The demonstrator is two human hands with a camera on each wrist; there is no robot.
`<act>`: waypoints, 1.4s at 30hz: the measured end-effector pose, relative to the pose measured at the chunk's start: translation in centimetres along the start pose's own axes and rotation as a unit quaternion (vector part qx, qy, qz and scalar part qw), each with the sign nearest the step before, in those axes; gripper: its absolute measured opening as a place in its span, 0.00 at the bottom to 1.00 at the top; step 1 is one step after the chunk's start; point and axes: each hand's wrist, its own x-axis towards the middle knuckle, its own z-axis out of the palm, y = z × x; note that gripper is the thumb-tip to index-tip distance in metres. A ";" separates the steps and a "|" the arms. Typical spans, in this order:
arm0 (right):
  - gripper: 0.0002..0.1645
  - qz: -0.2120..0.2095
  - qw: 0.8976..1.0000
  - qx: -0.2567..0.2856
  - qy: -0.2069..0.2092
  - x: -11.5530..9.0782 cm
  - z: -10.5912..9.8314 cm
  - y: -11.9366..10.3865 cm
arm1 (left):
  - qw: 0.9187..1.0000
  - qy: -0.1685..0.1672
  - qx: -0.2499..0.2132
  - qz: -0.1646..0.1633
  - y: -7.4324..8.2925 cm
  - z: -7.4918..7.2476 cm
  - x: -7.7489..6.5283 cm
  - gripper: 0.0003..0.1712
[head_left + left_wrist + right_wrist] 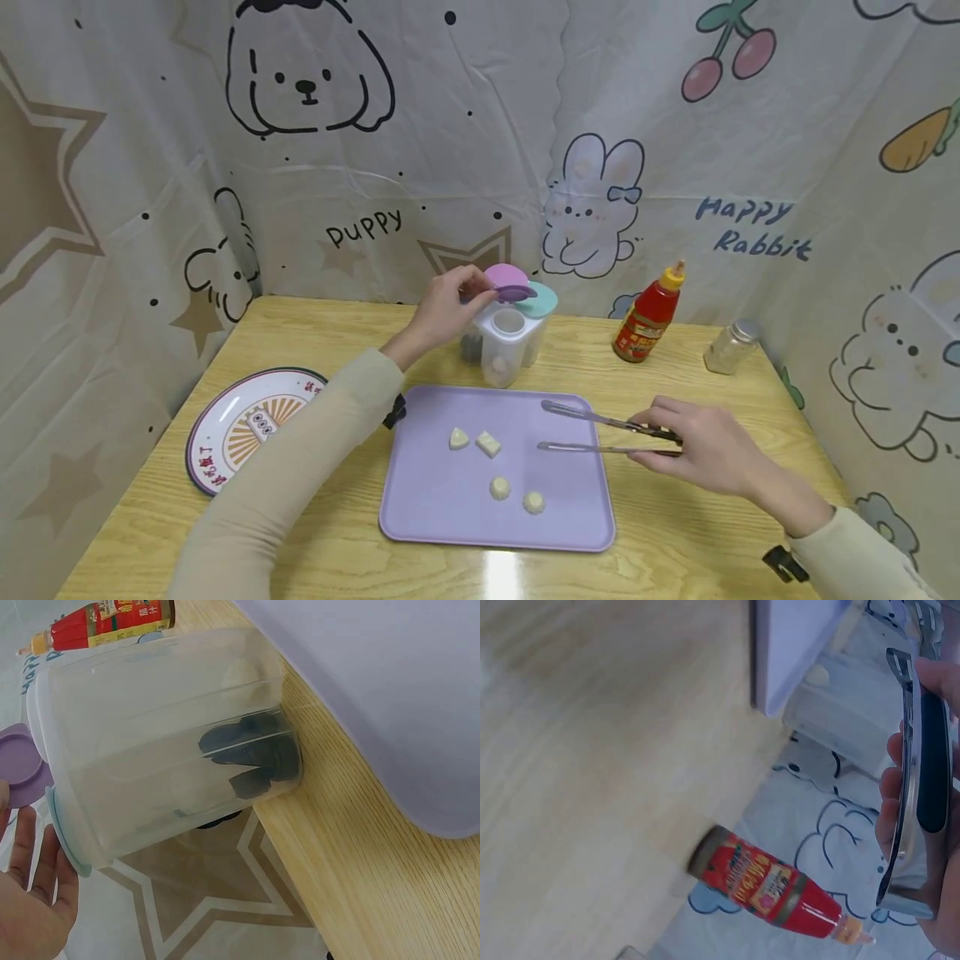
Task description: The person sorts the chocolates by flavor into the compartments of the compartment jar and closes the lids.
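Left hand (442,307): pinching a purple lid (514,293) above the clear container (504,350), which is standing near the table's back edge, just behind the tray's far rim; a pink lid (507,273) and a green lid (537,302) are showing beside it; one round mouth is lying open in front.

Right hand (708,450): gripping metal tongs (600,418), arms spread apart, tips reaching over the right rim of the purple tray (442,508).

Pale pieces, four: a wedge (458,439) and a block (488,444) are sitting left of the tongs' tips; two rounds (500,488) are lying nearer the front rim; tray surface is showing around each.

Surroundings: a plate (213,421) is resting at left, partly covered by the sleeve (300,483); a red bottle (647,323) and a jar (726,352) are standing at back right, apart; wood is stretching between bottle and tray.
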 end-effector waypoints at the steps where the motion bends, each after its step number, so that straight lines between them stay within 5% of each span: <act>1: 0.19 -0.002 1.000 0.008 -0.006 -0.3 0.4 -0.2 | 1.000 0.001 0.000 -0.002 0.0 0.0 0.0 0.08; 11: 0.14 -0.018 0.995 0.070 -0.069 -2.9 3.7 -2.1 | 1.000 0.002 -0.003 0.005 -0.1 0.0 0.0 0.08; 21: 0.13 -0.028 0.996 0.066 -0.051 -4.3 4.8 -2.3 | 1.000 0.001 -0.002 0.002 0.0 0.0 -0.1 0.08; 42: 0.14 -0.020 0.992 0.116 -0.046 -3.3 6.0 -1.4 | 1.000 0.003 -0.003 0.005 -0.1 0.0 -0.2 0.08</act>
